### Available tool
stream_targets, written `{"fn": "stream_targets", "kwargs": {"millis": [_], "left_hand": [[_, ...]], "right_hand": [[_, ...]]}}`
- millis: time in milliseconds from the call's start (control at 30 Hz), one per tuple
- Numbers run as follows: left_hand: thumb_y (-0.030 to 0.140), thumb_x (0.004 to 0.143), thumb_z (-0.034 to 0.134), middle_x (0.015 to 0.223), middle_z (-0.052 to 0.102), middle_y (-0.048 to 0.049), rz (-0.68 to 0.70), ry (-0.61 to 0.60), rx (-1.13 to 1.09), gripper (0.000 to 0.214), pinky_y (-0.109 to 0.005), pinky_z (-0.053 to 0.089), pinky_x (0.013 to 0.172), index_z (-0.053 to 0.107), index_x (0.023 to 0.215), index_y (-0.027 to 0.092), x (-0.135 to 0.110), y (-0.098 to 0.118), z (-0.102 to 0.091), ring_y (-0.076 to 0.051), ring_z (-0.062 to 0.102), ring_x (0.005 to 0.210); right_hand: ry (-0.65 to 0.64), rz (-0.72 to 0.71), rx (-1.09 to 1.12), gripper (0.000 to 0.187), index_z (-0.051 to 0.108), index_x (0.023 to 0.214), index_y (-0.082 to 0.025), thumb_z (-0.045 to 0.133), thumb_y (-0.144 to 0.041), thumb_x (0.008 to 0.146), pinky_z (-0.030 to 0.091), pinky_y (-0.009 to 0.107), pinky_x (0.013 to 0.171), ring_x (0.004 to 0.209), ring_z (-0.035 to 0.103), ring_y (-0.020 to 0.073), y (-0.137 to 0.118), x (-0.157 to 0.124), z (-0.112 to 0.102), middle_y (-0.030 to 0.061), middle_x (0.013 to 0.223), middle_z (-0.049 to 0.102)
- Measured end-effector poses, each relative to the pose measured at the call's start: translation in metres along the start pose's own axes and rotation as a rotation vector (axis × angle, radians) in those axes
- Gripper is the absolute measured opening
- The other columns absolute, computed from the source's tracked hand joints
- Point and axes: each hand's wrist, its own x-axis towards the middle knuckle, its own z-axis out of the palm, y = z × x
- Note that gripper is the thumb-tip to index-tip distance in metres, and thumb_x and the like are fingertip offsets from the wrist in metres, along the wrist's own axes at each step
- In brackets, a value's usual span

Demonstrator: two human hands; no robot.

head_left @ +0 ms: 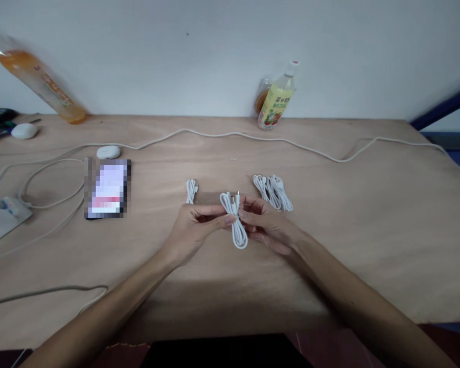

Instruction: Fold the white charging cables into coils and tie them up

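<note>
Pinching a coiled cable (pixel 238 232) with left hand (pixel 193 225) and right hand (pixel 272 223) together, above the table (pixel 371 225), well back from its front edge, with wide room rightward, beyond the bundled cables (pixel 279 191).

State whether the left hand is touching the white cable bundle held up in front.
Touching. The head view shows the left hand with its thumb against the middle of the cable bundle, no gap between them.
</note>
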Motion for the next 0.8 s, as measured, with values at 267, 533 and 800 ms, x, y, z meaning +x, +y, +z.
{"fn": "stream_targets", "kwargs": {"millis": [267,533,800], "left_hand": [[0.038,0.091,0.089,0.103,0.087,-0.0102,-0.066,-0.065,-0.262,0.029,-0.038,0.062,0.094,0.089,0.112,0.018,0.0032,-0.0036,0.005,-0.023,0.081,0.091],[0.03,0.09,0.092,0.097,0.085,-0.0072,-0.225,-0.104,-0.363,0.069,-0.03,0.058,0.081,0.068,0.154,0.025,-0.0037,0.001,0.0022,-0.018,0.077,0.084],[0.035,0.092,0.087,0.101,0.084,-0.011,-0.188,-0.055,-0.319,0.044,-0.03,0.056,0.072,0.082,0.133,0.02,-0.0023,-0.0026,0.0048,-0.02,0.074,0.083]], "right_hand": [[0.123,-0.177,0.016,0.059,0.056,0.078,-0.023,0.104,-0.056,0.066,0.026,0.019,0.046,0.051,0.035,0.0057,0.0062,0.0036,0.0089,-0.009,0.066,0.053],[0.154,-0.237,-0.045,0.055,0.073,0.108,-0.025,0.094,-0.065,0.076,0.021,0.022,0.045,0.049,0.038,0.009,0.0063,0.0041,0.0061,-0.0094,0.06,0.052],[0.167,-0.319,-0.216,0.053,0.072,0.082,-0.021,0.086,-0.072,0.081,0.022,0.023,0.042,0.045,0.035,0.0075,0.0058,0.0054,0.0035,-0.0065,0.054,0.051]]}}
